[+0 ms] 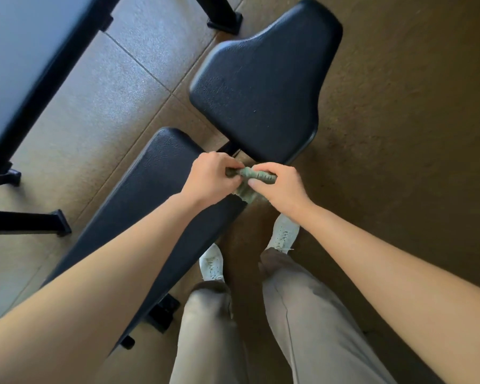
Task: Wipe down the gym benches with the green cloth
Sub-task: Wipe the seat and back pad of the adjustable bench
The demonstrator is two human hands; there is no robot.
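**A:** Where is the green cloth [257, 175] at this moment?

**B:** Off the padding, held in the air between both hands. The left hand [211, 177] has its fingers curled round one end and the right hand [279, 189] pinches the other, so the cloth is bunched into a short roll. A loose flap hangs below it.

**A:** Which way does that roll run?

**B:** Left to right, dipping slightly toward the right. That sets it across the bench, whose long axis runs from near left to far right.

**A:** What lies under the hands?

**B:** Roughly the gap between the two pads. The long back pad [150, 195] stretches to the near left, with the left hand above its far end. The seat pad [261, 87] begins just beyond the cloth on the far side. The right hand hangs over the brown floor [399, 134], just beside the bench.

**A:** So which hand is better placed to wipe?

**B:** Probably the left for the back pad, since it sits directly over it. Either could reach the seat pad. The person seems to be folding or wringing the cloth, not wiping yet. It would need flattening and lowering onto a pad first.

**A:** Anything else nearby?

**B:** A second bench [17, 65] stands well apart at the far left.
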